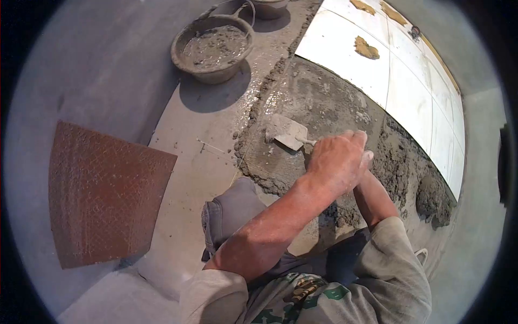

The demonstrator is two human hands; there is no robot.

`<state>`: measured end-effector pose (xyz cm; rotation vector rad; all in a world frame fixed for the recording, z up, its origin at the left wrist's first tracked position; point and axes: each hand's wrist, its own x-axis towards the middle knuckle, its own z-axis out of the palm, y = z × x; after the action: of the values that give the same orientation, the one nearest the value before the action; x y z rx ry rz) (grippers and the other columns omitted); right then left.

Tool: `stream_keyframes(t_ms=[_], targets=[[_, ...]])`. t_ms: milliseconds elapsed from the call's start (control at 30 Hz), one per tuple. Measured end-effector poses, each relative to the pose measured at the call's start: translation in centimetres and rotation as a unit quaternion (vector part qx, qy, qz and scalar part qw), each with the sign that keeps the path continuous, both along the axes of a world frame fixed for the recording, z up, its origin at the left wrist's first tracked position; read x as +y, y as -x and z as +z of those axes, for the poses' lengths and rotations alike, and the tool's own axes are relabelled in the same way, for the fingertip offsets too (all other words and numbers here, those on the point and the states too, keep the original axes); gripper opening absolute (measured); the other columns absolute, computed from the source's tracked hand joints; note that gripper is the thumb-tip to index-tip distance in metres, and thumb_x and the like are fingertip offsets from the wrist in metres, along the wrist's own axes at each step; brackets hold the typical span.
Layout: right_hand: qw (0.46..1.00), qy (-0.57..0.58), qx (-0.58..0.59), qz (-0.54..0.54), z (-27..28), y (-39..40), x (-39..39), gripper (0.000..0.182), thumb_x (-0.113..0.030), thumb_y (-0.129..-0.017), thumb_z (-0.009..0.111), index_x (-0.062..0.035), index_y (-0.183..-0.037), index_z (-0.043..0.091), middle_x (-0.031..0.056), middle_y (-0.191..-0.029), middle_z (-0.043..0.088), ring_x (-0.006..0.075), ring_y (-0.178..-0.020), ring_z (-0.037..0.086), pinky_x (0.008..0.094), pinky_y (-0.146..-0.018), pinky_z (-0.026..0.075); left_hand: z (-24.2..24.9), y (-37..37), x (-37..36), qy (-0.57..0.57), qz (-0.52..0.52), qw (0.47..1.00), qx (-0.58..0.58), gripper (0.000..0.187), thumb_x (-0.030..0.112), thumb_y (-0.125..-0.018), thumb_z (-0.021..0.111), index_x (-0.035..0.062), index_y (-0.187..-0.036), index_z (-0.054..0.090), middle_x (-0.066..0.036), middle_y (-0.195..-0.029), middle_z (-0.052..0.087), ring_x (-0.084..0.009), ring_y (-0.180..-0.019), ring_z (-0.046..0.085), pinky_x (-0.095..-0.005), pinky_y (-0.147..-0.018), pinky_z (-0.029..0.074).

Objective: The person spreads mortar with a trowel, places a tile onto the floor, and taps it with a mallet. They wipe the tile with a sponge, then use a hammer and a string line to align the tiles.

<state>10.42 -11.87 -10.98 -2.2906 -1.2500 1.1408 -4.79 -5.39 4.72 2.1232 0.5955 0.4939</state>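
We are keeping our left hand (pixel 335 161) above the mortar bed (pixel 324 102), its fingers curling inward at the handle end of the trowel (pixel 287 131). Our right hand (pixel 365 170) is meeting it, mostly hiding behind it; we cannot tell whether it is open or closed, nor which hand is gripping the handle. The trowel's blade is lying low over the mortar, pointing left in view. White tiles (pixel 410 89) are bordering the bed at upper right, brown patches (pixel 367 48) showing on them. A lump of mortar (pixel 433 197) is sitting by their lower edge. A basin (pixel 212 74) is holding wet mortar at upper left, a second basin (pixel 270 9) standing just beyond. A red-brown tile (pixel 110 194) is lying left of our knee (pixel 237 202).
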Motion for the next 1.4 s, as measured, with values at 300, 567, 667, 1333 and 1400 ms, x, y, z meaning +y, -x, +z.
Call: stream_keyframes(t_ms=[300, 567, 667, 1333, 1400], targets=[[0.999, 0.029, -0.023, -0.04, -1.2, -3.0, 4.8, 0.033, -0.033, -0.085, 0.066, -0.0084, -0.107, 0.066, 0.0103, -0.09, 0.068, 0.025, -0.081, 0.062, 0.0399, -0.074, 0.047, -0.4, -0.6, 0.3, 0.019, -0.031, 0.999, -0.009, 0.029, 0.025, -0.087, 0.061, -0.002, -0.097, 0.056, -0.027, -0.087, 0.062, -0.0384, -0.08, 0.065, -0.0493, -0.069, 0.051], [0.984, 0.131, -0.1, 0.073, -1.7, -5.0, 8.1, 0.031, -0.032, -0.082, 0.067, -0.0095, -0.103, 0.067, 0.0136, -0.088, 0.068, 0.0296, -0.083, 0.064, 0.0432, -0.074, 0.047, -1.2, -1.5, 1.3, 0.031, -0.029, 0.999, -0.001, 0.033, 0.026, -0.088, 0.06, -0.0047, -0.099, 0.057, -0.025, -0.082, 0.064, -0.0392, -0.077, 0.066, -0.0481, -0.069, 0.052], [0.977, 0.145, -0.12, 0.096, -1.8, -5.0, 7.6, 0.029, -0.029, -0.082, 0.067, -0.007, -0.102, 0.067, 0.0136, -0.088, 0.068, 0.0294, -0.083, 0.063, 0.0428, -0.074, 0.047, -0.9, -1.2, 1.5, 0.041, -0.028, 0.999, -0.002, 0.034, 0.027, -0.089, 0.06, -0.0054, -0.1, 0.057, -0.025, -0.09, 0.064, -0.0397, -0.08, 0.066, -0.0475, -0.072, 0.052], [0.997, 0.045, -0.049, -0.037, -5.4, -9.7, 11.3, 0.04, -0.039, -0.085, 0.067, -0.0055, -0.108, 0.068, 0.0122, -0.081, 0.067, 0.0203, -0.071, 0.063, 0.0364, -0.063, 0.049, -1.2, -3.2, 1.3, 0.082, -0.059, 0.995, 0.014, 0.035, 0.026, -0.09, 0.058, -0.005, -0.104, 0.057, -0.024, -0.096, 0.063, -0.041, -0.089, 0.063, -0.0485, -0.078, 0.049], [0.994, 0.052, -0.082, -0.045, -6.0, -10.0, 13.0, 0.044, -0.043, -0.081, 0.067, -0.0044, -0.101, 0.069, 0.0162, -0.086, 0.068, 0.0264, -0.078, 0.065, 0.0392, -0.069, 0.05, -0.9, -3.2, 1.5, 0.088, -0.052, 0.994, 0.025, 0.034, 0.027, -0.09, 0.058, -0.0046, -0.104, 0.057, -0.023, -0.096, 0.063, -0.0404, -0.089, 0.063, -0.0482, -0.079, 0.049]])
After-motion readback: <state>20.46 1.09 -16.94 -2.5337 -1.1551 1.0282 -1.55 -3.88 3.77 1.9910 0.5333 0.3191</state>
